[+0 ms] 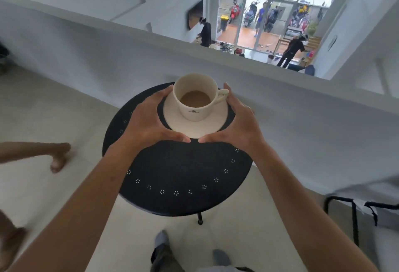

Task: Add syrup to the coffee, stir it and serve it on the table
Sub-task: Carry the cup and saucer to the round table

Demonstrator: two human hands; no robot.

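Head view shows the left hand (149,120) and right hand (235,120) gripping opposite rims of the white ceramic saucer (195,130), keeping the white ceramic cup (195,95) of milky coffee (195,99) level over the round black metal table (183,174) for serving.

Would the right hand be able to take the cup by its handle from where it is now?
Probably yes. The handle points toward the right hand, whose fingers already curl round the saucer edge just beside it. Nothing lies between them, though the hand would have to let go of the saucer first.
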